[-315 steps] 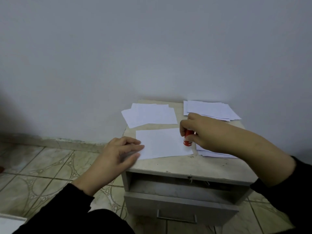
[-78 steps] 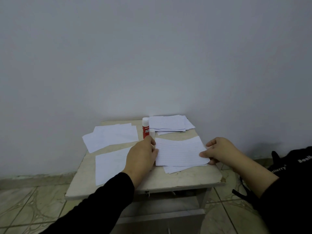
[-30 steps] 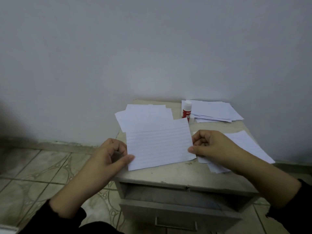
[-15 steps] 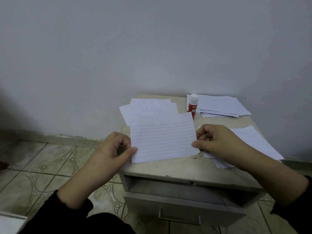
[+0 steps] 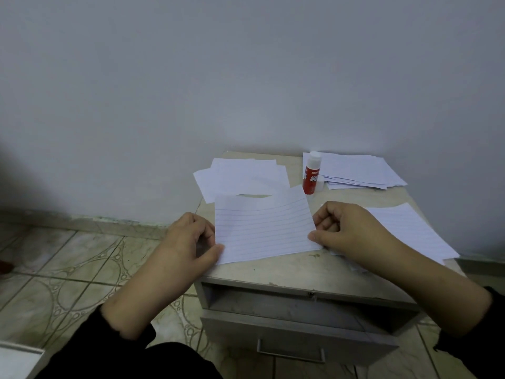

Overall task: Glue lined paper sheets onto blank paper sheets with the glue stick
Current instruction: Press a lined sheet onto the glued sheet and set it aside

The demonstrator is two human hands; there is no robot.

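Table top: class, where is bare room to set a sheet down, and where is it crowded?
Bare: the front strip of the table, between the lined sheet and the front edge. Crowded: the back, with the left paper pile, glue stick and right stack; both hands pinch the sheet.

Your left hand point(image 5: 188, 242) and right hand point(image 5: 352, 228) are both bare — no gloves, rings or watch on what shows; your forearms are uncovered well past the wrists; black sleeves point(image 5: 128, 332) sit pushed up toward the elbows, the cuffs bunched in soft folds; the right sleeve shows only at the frame's edge — plain dark cloth, no visible markings.
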